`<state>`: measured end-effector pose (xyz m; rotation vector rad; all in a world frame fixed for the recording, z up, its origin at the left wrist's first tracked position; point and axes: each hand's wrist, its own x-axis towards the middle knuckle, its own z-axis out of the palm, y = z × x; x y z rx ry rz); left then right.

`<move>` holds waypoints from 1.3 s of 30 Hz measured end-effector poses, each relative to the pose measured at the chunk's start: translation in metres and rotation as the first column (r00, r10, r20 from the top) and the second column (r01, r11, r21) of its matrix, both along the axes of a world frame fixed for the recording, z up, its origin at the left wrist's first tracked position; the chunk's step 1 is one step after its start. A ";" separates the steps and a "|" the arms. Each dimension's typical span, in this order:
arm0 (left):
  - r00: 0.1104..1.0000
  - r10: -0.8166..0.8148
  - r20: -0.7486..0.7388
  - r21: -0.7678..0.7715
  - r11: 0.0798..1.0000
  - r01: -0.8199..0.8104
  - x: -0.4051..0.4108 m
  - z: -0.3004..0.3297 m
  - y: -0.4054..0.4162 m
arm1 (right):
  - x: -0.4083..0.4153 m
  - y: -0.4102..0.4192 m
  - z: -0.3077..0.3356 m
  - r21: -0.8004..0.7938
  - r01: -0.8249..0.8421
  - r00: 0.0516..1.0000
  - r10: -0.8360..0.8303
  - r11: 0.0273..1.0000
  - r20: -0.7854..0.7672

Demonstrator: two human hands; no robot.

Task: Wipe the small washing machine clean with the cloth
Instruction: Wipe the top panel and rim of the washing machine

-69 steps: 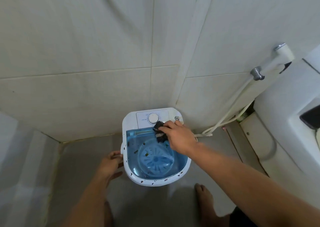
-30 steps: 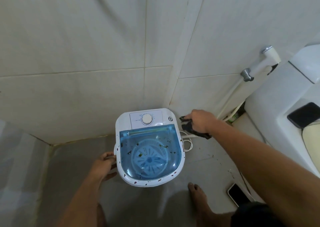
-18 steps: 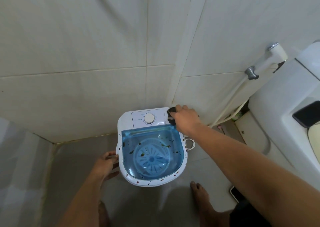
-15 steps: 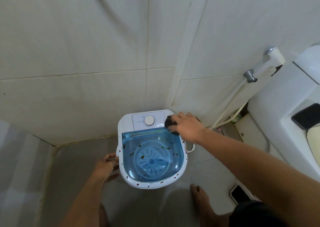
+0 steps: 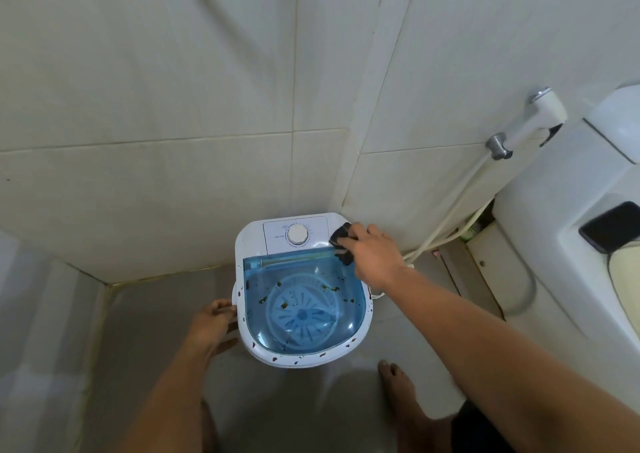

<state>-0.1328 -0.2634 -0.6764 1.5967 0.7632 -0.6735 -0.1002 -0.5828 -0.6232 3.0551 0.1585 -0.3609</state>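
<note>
Inside washing machine (image 5: 300,355): dark specks; right hand (image 5: 372,255) grips cloth (image 5: 341,236), left hand (image 5: 211,328) relaxed.

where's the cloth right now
The dark cloth is under the right hand on the washing machine's back right corner, just right of the dial.

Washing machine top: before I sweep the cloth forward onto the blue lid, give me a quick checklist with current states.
1. Dark cloth held in right hand: ok.
2. Cloth touching the washing machine at its back right corner: ok.
3. Left hand steadying the machine's left side: ok.
4. Blue lid closed: ok.
5. Lid free of dirt: not ok, dark specks across it.
6. Front rim clean: not ok, brown spots.
</note>
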 end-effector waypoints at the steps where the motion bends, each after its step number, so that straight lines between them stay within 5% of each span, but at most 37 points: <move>1: 1.000 -0.002 0.001 0.002 1.000 0.002 0.000 -0.001 0.000 | 0.001 -0.010 -0.002 0.005 0.079 0.997 -0.079 0.997 -0.026; 4: 1.000 0.000 0.013 0.012 1.000 0.000 -0.002 -0.003 0.000 | 0.010 -0.046 0.000 -0.013 0.399 0.909 -0.397 0.917 -0.130; 7: 1.000 0.019 0.023 0.000 1.000 -0.019 -0.001 -0.005 -0.001 | 0.020 -0.068 0.001 0.209 0.601 0.798 -0.591 0.771 -0.114; 10: 0.999 0.035 0.016 -0.025 0.999 -0.035 0.000 -0.002 -0.003 | 0.019 -0.043 -0.010 0.452 0.489 0.863 -0.491 0.746 -0.122; 12: 0.999 0.045 0.013 -0.041 0.998 -0.045 0.000 -0.001 -0.005 | 0.003 -0.024 -0.025 0.467 0.405 0.907 -0.411 0.786 -0.094; 15: 0.998 0.052 0.018 -0.054 0.997 -0.051 -0.002 -0.002 -0.005 | -0.031 -0.027 -0.047 0.471 0.500 0.863 -0.462 0.727 -0.203; 24: 0.999 0.037 0.006 -0.061 0.997 -0.037 -0.002 -0.005 0.001 | -0.059 -0.053 -0.054 0.749 0.570 0.688 -0.694 0.338 -0.210; 28: 0.999 0.046 0.015 -0.070 0.997 -0.045 -0.003 -0.004 0.000 | -0.029 -0.045 -0.026 0.820 0.403 0.759 -0.650 0.406 -0.051; 31: 0.998 0.054 0.019 -0.077 0.996 -0.053 -0.003 -0.004 0.001 | -0.022 -0.028 -0.031 0.816 0.378 0.848 -0.517 0.438 -0.116; 39: 0.999 0.041 0.024 -0.073 0.997 -0.039 -0.003 -0.006 0.002 | -0.026 -0.029 -0.046 0.716 0.442 0.866 -0.466 0.540 -0.182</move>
